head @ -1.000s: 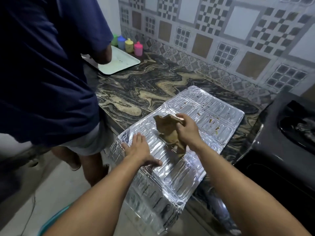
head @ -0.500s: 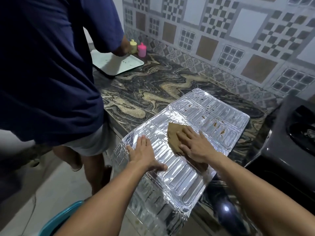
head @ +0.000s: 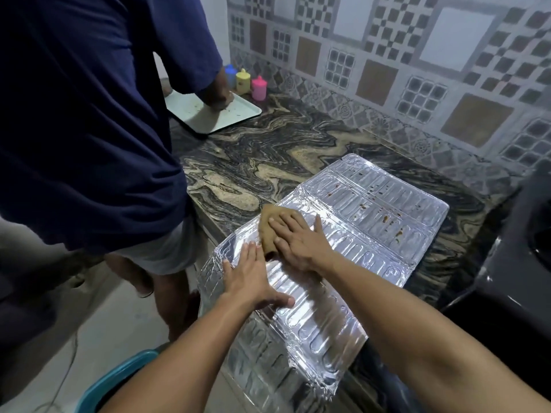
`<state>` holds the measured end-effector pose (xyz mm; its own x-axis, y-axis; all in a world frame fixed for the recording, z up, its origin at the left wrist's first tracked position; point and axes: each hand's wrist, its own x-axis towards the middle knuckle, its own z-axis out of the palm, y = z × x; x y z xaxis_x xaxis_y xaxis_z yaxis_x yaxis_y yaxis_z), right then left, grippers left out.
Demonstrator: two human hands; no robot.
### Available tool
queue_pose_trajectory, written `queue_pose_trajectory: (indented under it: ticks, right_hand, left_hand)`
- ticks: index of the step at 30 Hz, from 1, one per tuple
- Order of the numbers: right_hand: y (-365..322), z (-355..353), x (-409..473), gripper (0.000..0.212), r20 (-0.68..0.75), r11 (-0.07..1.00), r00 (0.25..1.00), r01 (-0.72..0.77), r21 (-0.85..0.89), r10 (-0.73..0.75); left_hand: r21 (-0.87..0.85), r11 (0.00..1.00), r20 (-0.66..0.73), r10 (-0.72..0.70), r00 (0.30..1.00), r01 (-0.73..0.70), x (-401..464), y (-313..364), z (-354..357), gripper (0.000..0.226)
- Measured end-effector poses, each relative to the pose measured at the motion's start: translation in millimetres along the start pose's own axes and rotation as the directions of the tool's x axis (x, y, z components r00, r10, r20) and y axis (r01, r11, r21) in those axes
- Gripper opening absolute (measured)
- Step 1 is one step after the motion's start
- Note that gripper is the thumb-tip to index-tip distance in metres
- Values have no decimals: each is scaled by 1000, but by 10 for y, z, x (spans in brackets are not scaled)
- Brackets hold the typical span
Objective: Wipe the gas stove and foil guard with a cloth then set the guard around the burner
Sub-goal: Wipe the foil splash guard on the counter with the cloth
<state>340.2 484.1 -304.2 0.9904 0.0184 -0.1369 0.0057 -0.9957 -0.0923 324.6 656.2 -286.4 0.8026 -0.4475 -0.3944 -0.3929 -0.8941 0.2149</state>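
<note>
A ribbed silver foil guard (head: 372,222) lies unfolded across the marbled counter, its near panel drooping over the counter's front edge. Brown grease spots dot its far panels. My right hand (head: 298,239) presses a brown cloth (head: 267,231) flat on the guard's middle panel, fingers straight. My left hand (head: 253,275) lies flat on the foil just in front of the cloth, fingers spread, holding the guard down. The black gas stove (head: 512,278) stands at the right edge, only partly in view.
A person in a dark blue shirt (head: 89,114) stands close on the left, working at a white tray (head: 208,114). Blue, yellow and pink cups (head: 258,87) stand against the tiled wall. A teal bucket rim (head: 113,380) sits on the floor below.
My right hand laid the bunched cloth flat and slid it left and away across the foil. My left hand stayed pressed on the guard.
</note>
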Motion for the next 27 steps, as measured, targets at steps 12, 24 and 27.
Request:
queue_pose_trajectory:
  ticks: [12,24,27]
  right_hand:
    - [650,133,-935,62,-34,755,763,-631,177,646]
    - [58,126,-1295,66,-149,867,863,-494,-57,482]
    - [74,154,-1305,66,-143,862,858,-504,-45,494]
  left_hand:
    - [112,993,83,-50,995,41,-1,97,-117,145]
    - [224,970,2,94,996,-92,124,297,-227,137]
    - [139,984,82,102,991,-113,182,269,-167,136]
